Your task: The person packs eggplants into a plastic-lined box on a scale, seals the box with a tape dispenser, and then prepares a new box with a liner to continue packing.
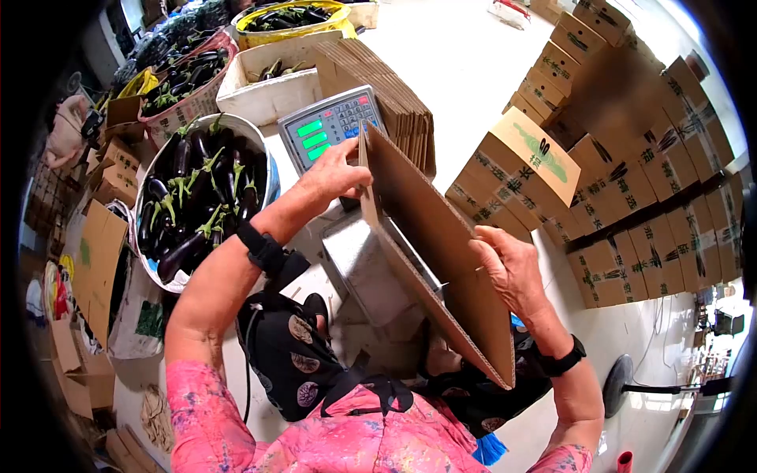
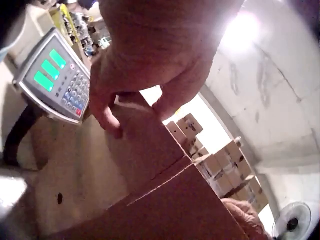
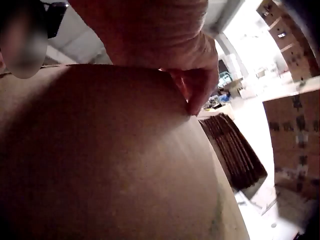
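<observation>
The left hand and right hand each pinch an edge of a half-opened cardboard box at the frame's centre, partly hiding a scale (its displays glow green). Pale floor brightens toward the top; stacked cartons crowd the right, eggplants fill a tub upper left.

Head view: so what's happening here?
A person holds a partly opened cardboard box by its edges, left hand at the far end, right hand on the right side, near a digital scale with lit displays. A tub of eggplants stands to the left; flattened cartons stand beyond the scale.
</observation>
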### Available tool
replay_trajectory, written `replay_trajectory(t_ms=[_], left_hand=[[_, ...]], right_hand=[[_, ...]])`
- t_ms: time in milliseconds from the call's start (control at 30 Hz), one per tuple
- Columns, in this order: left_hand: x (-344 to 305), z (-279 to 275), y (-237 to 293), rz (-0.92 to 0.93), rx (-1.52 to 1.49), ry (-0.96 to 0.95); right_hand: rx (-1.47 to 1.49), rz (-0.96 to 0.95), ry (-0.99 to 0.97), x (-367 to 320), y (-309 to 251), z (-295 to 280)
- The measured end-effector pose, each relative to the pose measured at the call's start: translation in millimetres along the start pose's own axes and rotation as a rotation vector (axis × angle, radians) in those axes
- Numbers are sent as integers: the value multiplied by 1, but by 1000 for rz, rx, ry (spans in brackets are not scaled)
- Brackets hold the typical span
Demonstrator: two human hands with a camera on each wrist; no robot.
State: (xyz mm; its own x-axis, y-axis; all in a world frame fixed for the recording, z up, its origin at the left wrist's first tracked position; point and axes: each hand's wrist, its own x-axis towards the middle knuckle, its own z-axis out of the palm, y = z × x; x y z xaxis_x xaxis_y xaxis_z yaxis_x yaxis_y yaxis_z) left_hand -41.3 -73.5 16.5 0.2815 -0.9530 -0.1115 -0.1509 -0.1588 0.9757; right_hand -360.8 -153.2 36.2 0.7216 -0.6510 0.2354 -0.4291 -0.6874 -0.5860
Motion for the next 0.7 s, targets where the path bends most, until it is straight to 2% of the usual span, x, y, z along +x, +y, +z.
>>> replay_trajectory(t_ms=[67,100,133,200,233,333,367,400,467,533,600,667,700], left_hand=[[-4,-9,5,-22,195,-37],[-11,-8,4,162,186,83],[-10,-18,4,335,295,61],[-29,-29,31,228,370,-30],[-41,-30,45,153,538,-69],[-50,-36,15,209,738,-117],[-48,-37,9,245,782,-112],[-49,-36,2,258,821,-109],[-54,-22,-3,301,890,-94],[-62,-1,-6,428,1038,-221],[-61,14,-21,256,1093,-491],[-48,9,-34,373,900,-566],[-43,3,-34,324,789,-556]], right_hand=[[-312,-194,53,6,2,-7],[-391,-236,95,10,7,-9],[-393,-182,82,15,19,-12],[-399,-139,92,25,29,-23],[-396,-46,96,29,32,-20],[-288,86,154,39,33,-1],[-232,-1,294,46,35,5],[-142,-26,318,53,36,6],[-373,-267,542,61,24,14],[-292,-462,414,59,8,26],[-99,-726,320,62,-2,70],[-307,-778,176,62,-5,100],[-315,-813,87,64,4,110]])
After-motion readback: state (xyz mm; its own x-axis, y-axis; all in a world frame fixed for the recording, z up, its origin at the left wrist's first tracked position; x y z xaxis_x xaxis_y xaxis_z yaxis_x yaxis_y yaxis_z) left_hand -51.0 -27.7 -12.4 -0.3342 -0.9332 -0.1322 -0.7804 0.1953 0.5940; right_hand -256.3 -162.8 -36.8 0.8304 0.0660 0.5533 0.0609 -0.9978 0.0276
